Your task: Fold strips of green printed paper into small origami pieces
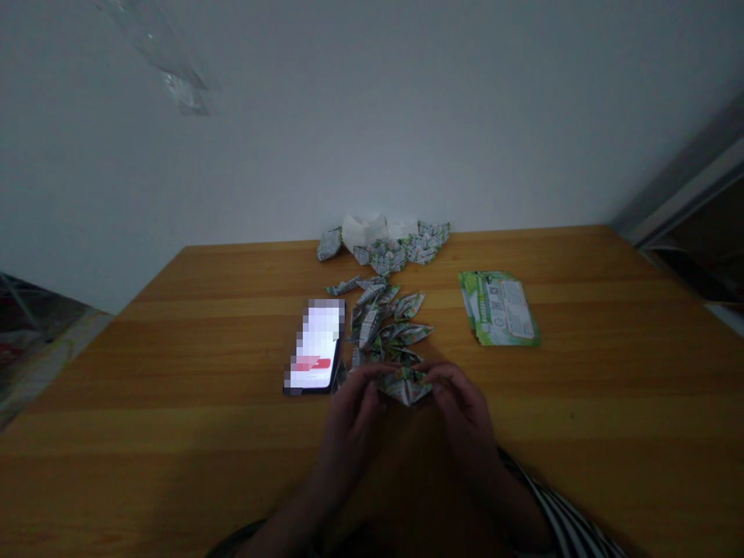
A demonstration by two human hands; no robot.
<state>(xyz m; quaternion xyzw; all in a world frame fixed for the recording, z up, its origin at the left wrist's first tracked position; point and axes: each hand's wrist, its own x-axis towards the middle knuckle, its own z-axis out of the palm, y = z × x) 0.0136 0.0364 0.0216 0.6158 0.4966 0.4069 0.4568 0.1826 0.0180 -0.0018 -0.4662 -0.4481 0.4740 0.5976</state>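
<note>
Both of my hands pinch one folded paper piece [407,386], printed green and white, just above the wooden table [581,403]. My left hand [353,418] grips its left side and my right hand [465,415] grips its right side, fingers curled. Right behind the piece lies a cluster of several similar folded paper shapes [387,325]. A phone [315,346] with a lit screen lies flat just left of my left hand.
A second heap of folded shapes with white crumpled paper [384,240] sits at the table's far edge by the wall. A small stack of flat green printed sheets [500,308] lies to the right. A window frame [686,186] stands at far right.
</note>
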